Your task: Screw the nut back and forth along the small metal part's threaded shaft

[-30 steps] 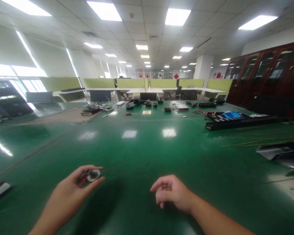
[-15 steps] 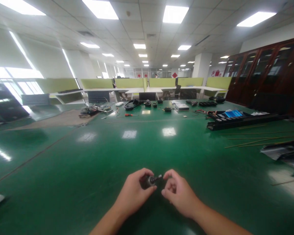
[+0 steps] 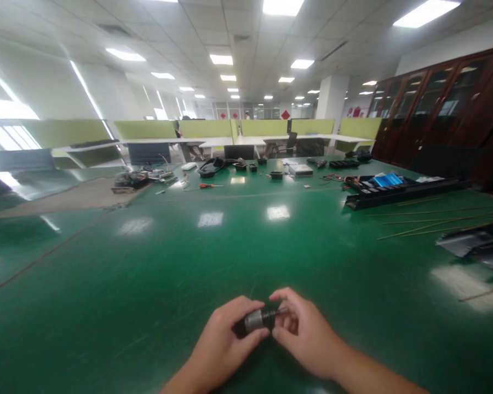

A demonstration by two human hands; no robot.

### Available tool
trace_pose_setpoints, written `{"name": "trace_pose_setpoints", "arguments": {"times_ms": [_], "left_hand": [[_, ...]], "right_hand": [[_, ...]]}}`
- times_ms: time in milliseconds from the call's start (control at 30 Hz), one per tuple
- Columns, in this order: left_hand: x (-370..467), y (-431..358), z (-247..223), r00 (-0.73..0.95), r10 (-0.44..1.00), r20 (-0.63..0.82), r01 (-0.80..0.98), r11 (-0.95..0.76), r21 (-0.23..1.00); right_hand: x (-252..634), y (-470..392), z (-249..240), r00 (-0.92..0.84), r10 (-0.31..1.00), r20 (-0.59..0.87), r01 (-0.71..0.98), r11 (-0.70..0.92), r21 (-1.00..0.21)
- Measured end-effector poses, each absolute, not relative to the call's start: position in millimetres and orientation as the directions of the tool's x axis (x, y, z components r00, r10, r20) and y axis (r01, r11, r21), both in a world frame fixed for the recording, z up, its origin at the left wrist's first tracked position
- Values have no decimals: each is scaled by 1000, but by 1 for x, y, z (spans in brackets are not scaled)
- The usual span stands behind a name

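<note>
My left hand (image 3: 225, 342) is closed around a small cylindrical metal part (image 3: 253, 321), grey with a dark rear end mostly covered by the palm. A ribbed, spring-like section with a thin shaft sticks out of it to the right. Around that shaft end is my right hand (image 3: 306, 331), its thumb and index fingertip apart and its other fingers curled. The shaft tip reaches in among these fingers; whether they touch it I cannot tell. Both hands are low over the green tabletop (image 3: 181, 262).
At the far side lie an orange screwdriver (image 3: 207, 186), a white box (image 3: 301, 170) and a pile of electronic parts (image 3: 142, 179). On the right are a long black channel (image 3: 394, 196), thin rods (image 3: 427, 222) and dark metal pieces (image 3: 476, 243).
The metal part has turned sideways, showing more of its grey body, and its shaft now points right into my right hand's fingers. The hands have come closer together. The view has shifted slightly.
</note>
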State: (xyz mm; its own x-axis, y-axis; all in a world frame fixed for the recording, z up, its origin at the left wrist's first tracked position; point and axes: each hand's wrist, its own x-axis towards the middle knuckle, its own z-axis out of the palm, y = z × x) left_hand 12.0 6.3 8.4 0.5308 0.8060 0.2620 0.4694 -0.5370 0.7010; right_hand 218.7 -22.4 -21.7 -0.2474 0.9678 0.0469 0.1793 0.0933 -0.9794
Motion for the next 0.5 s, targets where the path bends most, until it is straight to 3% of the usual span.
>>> {"name": "trace_pose_setpoints", "arguments": {"times_ms": [333,500], "left_hand": [[8,8,0,516,816,261,394,-497,773],[9,8,0,519,809,275,385,-509,770]], "right_hand": [[214,-25,-14,-209,978,-17,244,35,-969],[212,-23,-15,-218,975,34,298,100,-949]]}}
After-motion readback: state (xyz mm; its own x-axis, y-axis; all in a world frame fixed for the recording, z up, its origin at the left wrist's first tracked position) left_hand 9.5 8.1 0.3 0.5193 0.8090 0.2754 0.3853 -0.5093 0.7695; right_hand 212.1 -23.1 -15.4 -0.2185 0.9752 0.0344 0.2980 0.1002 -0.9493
